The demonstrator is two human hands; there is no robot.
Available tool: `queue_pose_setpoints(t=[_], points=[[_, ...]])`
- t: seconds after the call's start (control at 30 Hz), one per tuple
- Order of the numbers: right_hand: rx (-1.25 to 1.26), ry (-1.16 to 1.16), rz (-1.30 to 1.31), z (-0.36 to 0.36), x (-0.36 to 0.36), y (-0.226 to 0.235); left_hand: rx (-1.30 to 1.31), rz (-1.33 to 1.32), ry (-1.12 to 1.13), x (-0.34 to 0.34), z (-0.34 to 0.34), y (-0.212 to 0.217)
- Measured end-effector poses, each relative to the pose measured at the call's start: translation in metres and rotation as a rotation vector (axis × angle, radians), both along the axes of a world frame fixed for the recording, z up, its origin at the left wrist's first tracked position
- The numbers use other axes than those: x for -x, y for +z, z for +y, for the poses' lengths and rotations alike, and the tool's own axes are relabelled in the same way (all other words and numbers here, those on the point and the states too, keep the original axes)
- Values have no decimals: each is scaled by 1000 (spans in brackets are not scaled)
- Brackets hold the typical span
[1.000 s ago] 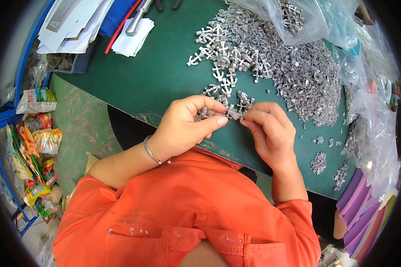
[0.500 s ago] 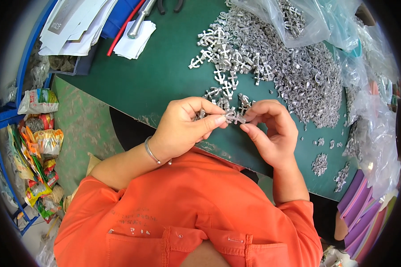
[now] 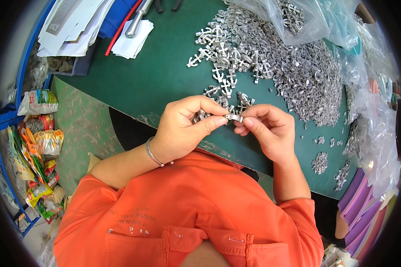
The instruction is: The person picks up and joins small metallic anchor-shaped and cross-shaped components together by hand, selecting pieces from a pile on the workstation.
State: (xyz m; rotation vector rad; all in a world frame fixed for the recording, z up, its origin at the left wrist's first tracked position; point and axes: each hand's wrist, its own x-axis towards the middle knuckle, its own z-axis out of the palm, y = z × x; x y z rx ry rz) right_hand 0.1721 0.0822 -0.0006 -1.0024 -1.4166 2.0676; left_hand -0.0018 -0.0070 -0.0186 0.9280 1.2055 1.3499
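Pinching one small silver metal clip (image 3: pixel 233 117) between both grips, your left hand (image 3: pixel 182 129) and right hand (image 3: pixel 267 129) close on its ends; its long axis lies crosswise, just before the anchor-shaped pieces (image 3: pixel 222 58) on the green bench (image 3: pixel 156 75).

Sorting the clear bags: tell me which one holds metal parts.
The clear bag at the top edge; grey metal parts show through it, while the crumpled bags on the right look empty.
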Motion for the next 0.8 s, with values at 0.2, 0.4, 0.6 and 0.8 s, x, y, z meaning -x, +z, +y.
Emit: queue_pose_setpoints(t=[0.2, 0.4, 0.6, 0.8], points=[[-1234, 90, 92, -1, 1, 2, 243, -383, -62, -1, 3, 8], [-1202, -45, -180, 6, 1, 1, 434, -754, -150, 5, 2, 11], [-1125, 57, -470, 12, 1, -10, 282, -500, -106, 2, 1, 6], [-1099, 24, -388, 10, 0, -10, 311, -269, -88, 0, 3, 13]])
